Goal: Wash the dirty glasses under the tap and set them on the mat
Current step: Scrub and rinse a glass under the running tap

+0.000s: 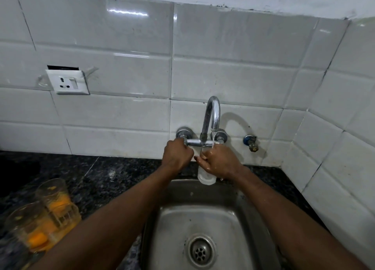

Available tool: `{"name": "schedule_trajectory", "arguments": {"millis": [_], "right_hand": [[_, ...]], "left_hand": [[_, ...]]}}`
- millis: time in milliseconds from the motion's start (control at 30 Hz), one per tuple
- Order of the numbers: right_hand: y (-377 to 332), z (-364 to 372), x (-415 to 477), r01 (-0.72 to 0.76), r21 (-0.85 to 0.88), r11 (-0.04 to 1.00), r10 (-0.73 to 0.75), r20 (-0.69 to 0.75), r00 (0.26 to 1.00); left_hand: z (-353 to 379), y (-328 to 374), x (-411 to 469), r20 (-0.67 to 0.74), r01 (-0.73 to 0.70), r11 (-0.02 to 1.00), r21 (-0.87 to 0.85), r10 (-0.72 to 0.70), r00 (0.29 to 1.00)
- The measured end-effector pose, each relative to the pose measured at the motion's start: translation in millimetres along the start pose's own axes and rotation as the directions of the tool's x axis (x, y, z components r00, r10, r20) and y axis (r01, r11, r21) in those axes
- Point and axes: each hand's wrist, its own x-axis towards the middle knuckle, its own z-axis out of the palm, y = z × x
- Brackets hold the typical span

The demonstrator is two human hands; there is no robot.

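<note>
Head view: dull stainless-steel sink at 6 o'clock; two orange-smeared clear tumblers at 8 o'clock on speckled black granite counter. Right hand grips a clear cylindrical glass under the stream; left hand clenches the left handle of the chrome gooseneck tap. Glossy white tiles behind.
</note>
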Motion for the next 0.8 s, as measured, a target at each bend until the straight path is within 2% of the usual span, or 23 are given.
{"name": "schedule_trajectory", "arguments": {"millis": [67, 133, 167, 233, 267, 300, 333, 367, 400, 433, 500, 567, 633, 667, 700, 733, 800], "right_hand": [[-1, -2, 2, -0.032, 0.009, 0.999, 0.032, 0.014, 0.999], [-4, -5, 1, -0.068, 0.033, 0.997, 0.070, -0.058, 0.996], [-6, -5, 1, -0.068, 0.029, 0.997, 0.071, -0.107, 0.992], [-11, -6, 0, -0.068, 0.008, 0.998, 0.068, -0.172, 0.983], [-14, -6, -1, -0.085, 0.019, 0.996, 0.087, -0.189, 0.978], [-17, -6, -2, -0.113, 0.054, 0.992, 0.121, -0.205, 0.971], [-20, -4, -4, -0.152, 0.114, 0.982, 0.174, -0.219, 0.960], [-26, -3, -6, -0.200, 0.199, 0.959, 0.244, -0.228, 0.943], [-31, 0, -10, -0.265, 0.303, 0.915, 0.337, -0.216, 0.916], [-38, 1, -14, -0.335, 0.405, 0.850, 0.435, -0.185, 0.881], [-49, 3, -24, -0.454, 0.562, 0.692, 0.583, -0.064, 0.810], [-51, -2, -33, -0.502, 0.694, 0.515, 0.619, 0.104, 0.779], [-49, -12, -41, -0.563, 0.740, 0.368, 0.574, 0.295, 0.764], [-45, -13, -46, -0.635, 0.699, 0.328, 0.559, 0.398, 0.727], [-43, -12, -49, -0.710, 0.631, 0.312, 0.554, 0.487, 0.675], [-38, -8, -53, -0.766, 0.545, 0.343, 0.564, 0.533, 0.631], [-32, 0, -57, -0.784, 0.424, 0.453, 0.589, 0.518, 0.621]], "left_hand": [[-8, 1, -1, 0.084, -0.057, 0.998, 0.006, 0.056, 0.995], [-13, -4, -4, 0.066, -0.040, 0.991, -0.127, 0.048, 0.997], [-11, -8, -6, 0.032, 0.015, 0.979, -0.204, -0.008, 0.999], [-1, -17, -15, -0.006, 0.214, 0.916, -0.338, -0.230, 0.973], [7, -21, -23, 0.078, 0.361, 0.828, -0.430, -0.364, 0.928], [15, -21, -31, 0.263, 0.516, 0.667, -0.538, -0.449, 0.854], [20, -18, -40, 0.476, 0.654, 0.477, -0.587, -0.450, 0.755], [25, -15, -46, 0.611, 0.734, 0.317, -0.600, -0.411, 0.677], [29, -11, -51, 0.682, 0.764, 0.200, -0.614, -0.353, 0.640], [32, -8, -52, 0.700, 0.756, 0.111, -0.645, -0.313, 0.642], [32, -2, -49, 0.655, 0.696, 0.059, -0.716, -0.288, 0.698], [27, 0, -46, 0.578, 0.646, 0.154, -0.748, -0.328, 0.748], [23, -6, -41, 0.455, 0.604, 0.386, -0.697, -0.411, 0.790], [20, -7, -39, 0.352, 0.573, 0.522, -0.632, -0.465, 0.812], [17, -9, -37, 0.228, 0.533, 0.676, -0.508, -0.491, 0.841], [13, -9, -34, 0.126, 0.478, 0.809, -0.344, -0.465, 0.877], [5, -11, -29, 0.057, 0.349, 0.933, -0.089, -0.345, 0.937]]}}
